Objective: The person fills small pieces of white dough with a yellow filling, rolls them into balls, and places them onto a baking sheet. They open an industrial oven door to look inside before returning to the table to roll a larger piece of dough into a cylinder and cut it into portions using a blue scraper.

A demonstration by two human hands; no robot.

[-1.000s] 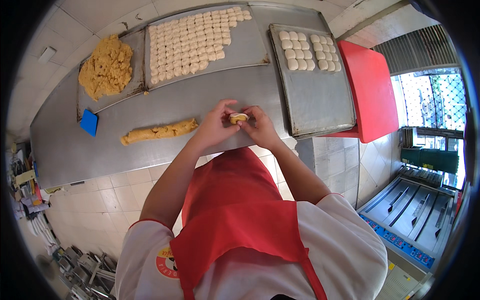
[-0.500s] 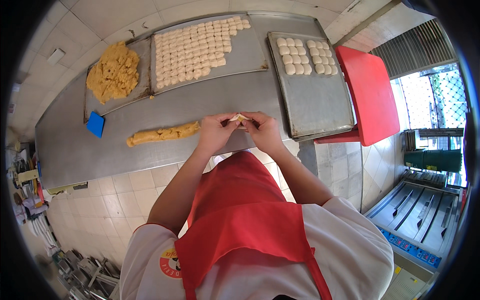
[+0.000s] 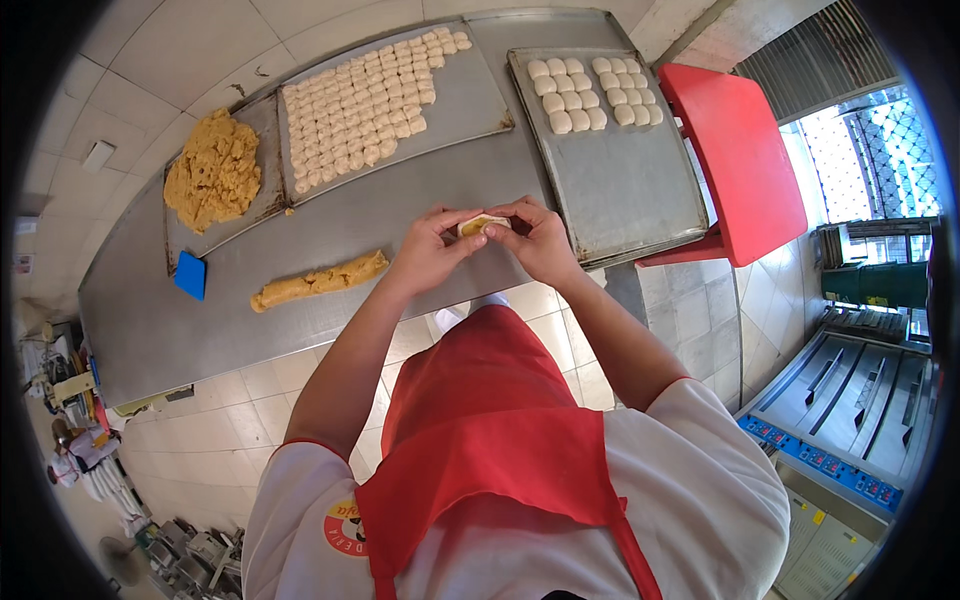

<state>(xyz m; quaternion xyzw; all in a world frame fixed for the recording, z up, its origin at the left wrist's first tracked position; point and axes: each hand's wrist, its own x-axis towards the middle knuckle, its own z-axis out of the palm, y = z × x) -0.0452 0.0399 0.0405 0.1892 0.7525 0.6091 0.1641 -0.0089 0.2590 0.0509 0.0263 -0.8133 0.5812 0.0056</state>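
Note:
Between my two hands, above the table's near edge, is a small piece of white dough [image 3: 485, 224] with yellow filling showing in its middle. My left hand [image 3: 436, 246] pinches its left side, thumb and fingers closed on the rim. My right hand [image 3: 540, 240] grips the right side the same way, with its thumb by the filling. A thick roll of yellow filling [image 3: 318, 281] lies on the steel table, left of my left hand. Farther back, many small dough balls [image 3: 350, 115] sit in tight rows on a tray.
A mound of yellow filling [image 3: 212, 172] rests on a tray at the back left, with a blue scraper [image 3: 190, 275] near it. To the right, a tray [image 3: 630, 195] carries two groups of rounded buns [image 3: 568, 95]. Beyond it stands a red plastic chair [image 3: 740, 150].
The dough piece has been tilted and opened toward me, so more of its yellow filling shows. Both hands stay on it. The whole view has turned slightly.

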